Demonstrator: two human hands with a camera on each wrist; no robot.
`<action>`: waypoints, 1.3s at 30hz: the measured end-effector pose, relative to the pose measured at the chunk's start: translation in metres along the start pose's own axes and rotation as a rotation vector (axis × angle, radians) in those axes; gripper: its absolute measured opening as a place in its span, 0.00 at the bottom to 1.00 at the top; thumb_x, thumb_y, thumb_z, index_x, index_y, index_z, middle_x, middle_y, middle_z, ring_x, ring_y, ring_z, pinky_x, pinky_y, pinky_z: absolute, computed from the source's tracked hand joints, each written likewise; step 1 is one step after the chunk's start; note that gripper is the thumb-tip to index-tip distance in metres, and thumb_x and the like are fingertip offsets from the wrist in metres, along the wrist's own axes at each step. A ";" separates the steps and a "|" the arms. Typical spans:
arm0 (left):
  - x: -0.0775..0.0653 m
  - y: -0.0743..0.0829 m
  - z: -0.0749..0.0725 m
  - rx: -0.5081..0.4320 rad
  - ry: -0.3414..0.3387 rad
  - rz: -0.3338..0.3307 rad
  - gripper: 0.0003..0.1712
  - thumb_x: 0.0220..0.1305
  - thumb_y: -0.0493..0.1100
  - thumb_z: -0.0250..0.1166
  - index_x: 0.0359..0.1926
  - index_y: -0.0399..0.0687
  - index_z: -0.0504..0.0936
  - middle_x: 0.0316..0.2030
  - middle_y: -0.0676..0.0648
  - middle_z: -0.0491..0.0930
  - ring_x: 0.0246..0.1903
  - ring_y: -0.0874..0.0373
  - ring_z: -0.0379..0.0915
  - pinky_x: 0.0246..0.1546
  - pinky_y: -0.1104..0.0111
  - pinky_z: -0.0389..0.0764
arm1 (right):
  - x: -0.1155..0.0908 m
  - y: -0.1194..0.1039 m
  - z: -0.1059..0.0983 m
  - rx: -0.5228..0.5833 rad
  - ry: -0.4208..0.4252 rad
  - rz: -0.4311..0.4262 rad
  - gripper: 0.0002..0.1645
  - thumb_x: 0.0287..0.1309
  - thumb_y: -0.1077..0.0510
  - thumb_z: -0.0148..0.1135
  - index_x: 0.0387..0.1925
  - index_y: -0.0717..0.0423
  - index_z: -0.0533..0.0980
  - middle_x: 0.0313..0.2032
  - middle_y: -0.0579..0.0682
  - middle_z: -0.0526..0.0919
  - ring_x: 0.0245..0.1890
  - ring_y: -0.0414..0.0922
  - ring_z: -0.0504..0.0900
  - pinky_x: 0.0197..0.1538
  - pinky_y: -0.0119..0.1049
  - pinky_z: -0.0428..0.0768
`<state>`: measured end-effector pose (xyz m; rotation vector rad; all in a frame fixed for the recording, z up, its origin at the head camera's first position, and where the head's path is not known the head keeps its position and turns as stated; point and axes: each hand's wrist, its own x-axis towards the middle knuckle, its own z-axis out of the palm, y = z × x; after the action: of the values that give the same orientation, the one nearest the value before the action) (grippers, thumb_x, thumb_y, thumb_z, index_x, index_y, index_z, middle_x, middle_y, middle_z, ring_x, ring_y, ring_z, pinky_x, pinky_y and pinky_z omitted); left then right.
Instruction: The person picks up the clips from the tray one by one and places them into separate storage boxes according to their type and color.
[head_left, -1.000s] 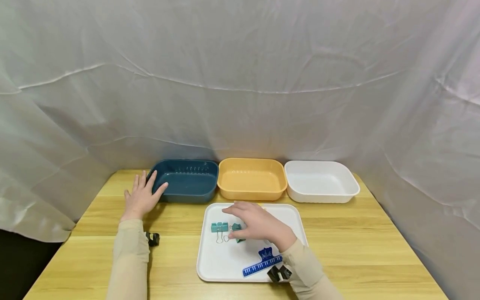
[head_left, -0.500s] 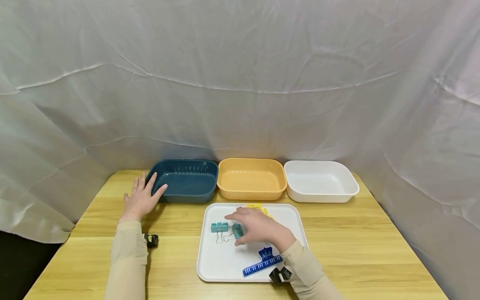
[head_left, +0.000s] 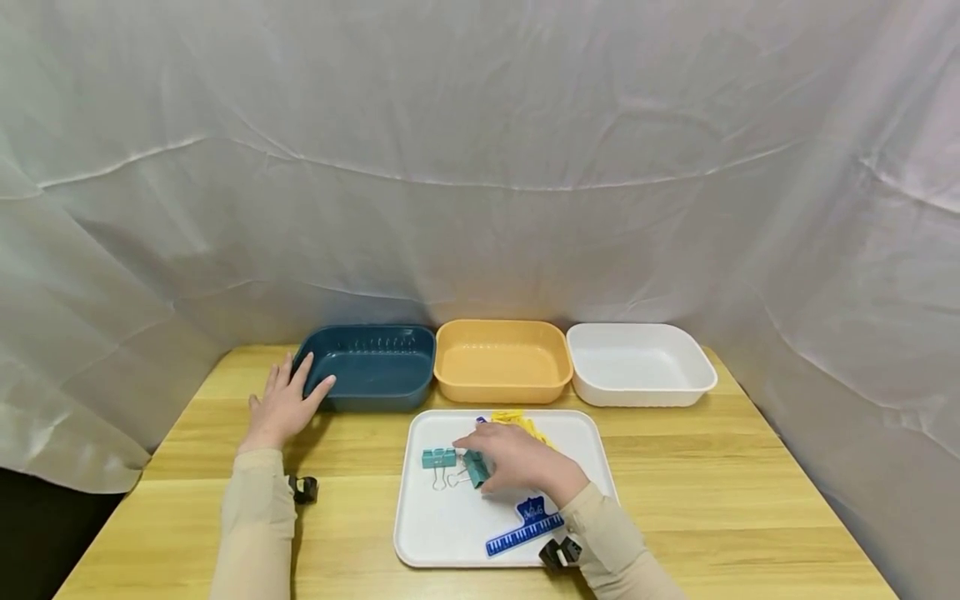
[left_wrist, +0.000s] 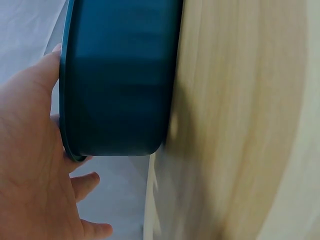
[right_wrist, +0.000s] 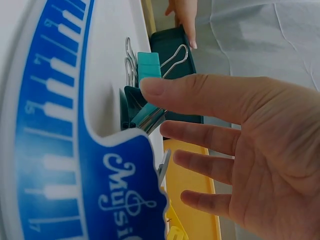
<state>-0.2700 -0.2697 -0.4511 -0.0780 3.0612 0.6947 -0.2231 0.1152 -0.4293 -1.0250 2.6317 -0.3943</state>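
With fingers spread, my left hand [head_left: 281, 410] rests at the left rim of the dark blue bin [head_left: 375, 398]; in the left wrist view the bin's side wall [left_wrist: 120, 80] stands beside the palm. Over the white tray [head_left: 435, 533], my right hand [head_left: 528, 460] has its thumb and fingers apart around a teal binder clip [head_left: 476, 469]. The right wrist view shows the thumb in front of this clip; whether it touches cannot be told. A second teal binder clip [head_left: 438, 458] lies just left of it, wire handles toward me.
A blue clip with a piano-key pattern [head_left: 525, 533] lies at the tray's front right. Several yellow pieces [head_left: 517, 418] lie at its back, partly hidden by the right hand. A yellow bin [head_left: 502, 393] and a white bin [head_left: 648, 397] stand beside the blue bin, before a grey curtain [head_left: 480, 167].
My right hand has moved slightly right and down toward the near teal binder clip, uncovering more of the yellow pieces. My left hand has stayed at the blue bin.
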 end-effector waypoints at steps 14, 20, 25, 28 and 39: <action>-0.006 0.008 -0.001 -0.007 -0.027 -0.037 0.51 0.65 0.78 0.37 0.78 0.58 0.35 0.76 0.33 0.29 0.74 0.29 0.26 0.58 0.21 0.34 | 0.000 -0.002 0.002 -0.030 0.001 0.047 0.42 0.44 0.60 0.74 0.64 0.40 0.72 0.64 0.42 0.75 0.72 0.50 0.64 0.73 0.52 0.62; -0.006 0.008 -0.001 -0.005 -0.032 -0.045 0.51 0.65 0.78 0.36 0.78 0.59 0.34 0.76 0.33 0.27 0.74 0.29 0.27 0.58 0.21 0.35 | 0.001 -0.002 0.004 -0.034 -0.007 0.063 0.40 0.46 0.62 0.73 0.63 0.39 0.73 0.64 0.41 0.76 0.72 0.49 0.65 0.73 0.50 0.63; -0.006 0.009 -0.001 -0.010 -0.031 -0.051 0.51 0.65 0.79 0.36 0.78 0.60 0.34 0.76 0.34 0.26 0.74 0.29 0.26 0.58 0.21 0.35 | 0.001 -0.002 0.005 -0.038 -0.004 0.062 0.39 0.47 0.61 0.73 0.63 0.39 0.74 0.63 0.41 0.77 0.71 0.49 0.66 0.72 0.49 0.65; -0.006 0.009 -0.001 -0.010 -0.033 -0.051 0.51 0.65 0.78 0.36 0.78 0.60 0.33 0.76 0.34 0.26 0.74 0.29 0.26 0.58 0.21 0.35 | 0.002 -0.001 0.007 -0.056 0.009 0.041 0.40 0.46 0.61 0.74 0.63 0.40 0.74 0.62 0.41 0.77 0.69 0.48 0.69 0.71 0.47 0.66; -0.007 0.009 0.000 -0.013 -0.028 -0.049 0.50 0.67 0.76 0.38 0.78 0.60 0.33 0.76 0.33 0.28 0.73 0.27 0.27 0.58 0.21 0.37 | 0.003 0.002 0.010 -0.088 0.064 -0.017 0.38 0.46 0.56 0.75 0.61 0.41 0.75 0.56 0.40 0.81 0.58 0.41 0.77 0.64 0.39 0.74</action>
<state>-0.2638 -0.2617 -0.4474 -0.1415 3.0176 0.7071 -0.2229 0.1126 -0.4400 -1.0795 2.7204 -0.3223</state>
